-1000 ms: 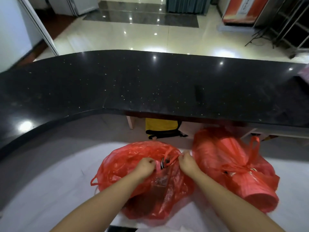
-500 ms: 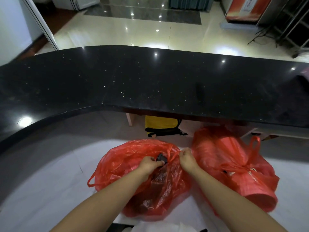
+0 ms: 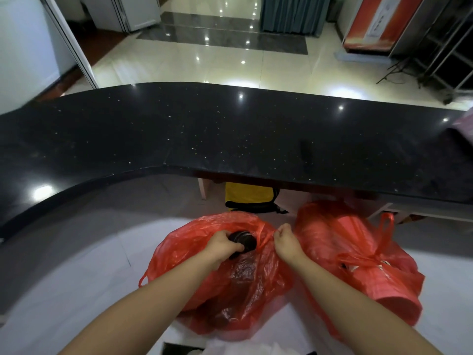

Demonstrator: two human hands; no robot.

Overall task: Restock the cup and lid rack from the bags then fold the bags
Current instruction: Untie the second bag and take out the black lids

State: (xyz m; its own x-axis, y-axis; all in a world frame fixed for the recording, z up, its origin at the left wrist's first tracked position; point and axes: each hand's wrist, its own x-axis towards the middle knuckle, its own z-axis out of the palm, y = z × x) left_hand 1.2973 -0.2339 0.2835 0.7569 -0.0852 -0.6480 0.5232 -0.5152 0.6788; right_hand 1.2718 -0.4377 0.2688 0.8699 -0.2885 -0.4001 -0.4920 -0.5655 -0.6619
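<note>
A long black speckled counter [image 3: 230,139] is curving across the scene beyond the hands, its polished top catching pinpoints of ceiling light. Past it, a glossy cream tiled floor [image 3: 194,65] is reflecting bright spots, with a dark stone strip [image 3: 222,38] running farther off. A teal curtain [image 3: 291,14] is hanging at the far end, an orange banner [image 3: 376,21] standing to its right. Under the counter, just beyond the hands, a yellow bag [image 3: 247,194] is sitting.
</note>
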